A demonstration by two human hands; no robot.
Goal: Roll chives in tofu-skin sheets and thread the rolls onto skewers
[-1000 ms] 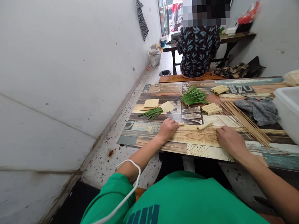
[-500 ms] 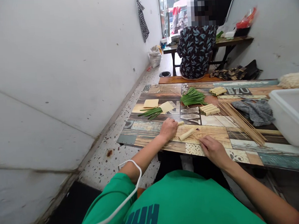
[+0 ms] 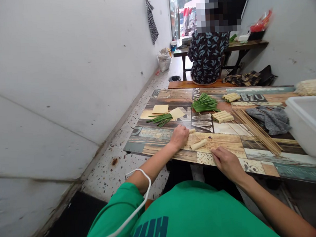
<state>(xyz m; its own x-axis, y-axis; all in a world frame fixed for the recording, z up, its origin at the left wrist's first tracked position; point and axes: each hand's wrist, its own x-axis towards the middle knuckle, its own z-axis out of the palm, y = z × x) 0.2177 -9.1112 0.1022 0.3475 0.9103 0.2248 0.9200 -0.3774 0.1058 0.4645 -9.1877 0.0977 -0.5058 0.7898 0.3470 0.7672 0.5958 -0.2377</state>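
Observation:
My left hand (image 3: 180, 135) is closed round a pale yellow tofu-skin roll, whose end (image 3: 192, 131) sticks out past the fingers just above the table. A second tofu-skin roll (image 3: 199, 144) lies on the table between my hands. My right hand (image 3: 224, 159), by the table's near edge, pinches a thin bamboo skewer (image 3: 207, 147) that slants up and left toward the roll in my left hand. Whether its tip is inside that roll I cannot tell. Beyond my left hand lie two square tofu sheets (image 3: 160, 109), one partly over some cut chives (image 3: 160, 119).
A chive pile (image 3: 204, 103) and two groups of finished rolls (image 3: 223, 116) lie farther back. Loose skewers (image 3: 258, 133), a grey cloth (image 3: 270, 118) and a white tub (image 3: 305, 126) are on the right. A person (image 3: 209, 57) sits at another table ahead.
Hardly anything differs. The view has shifted slightly, and both hands keep nearly the same place and hold.

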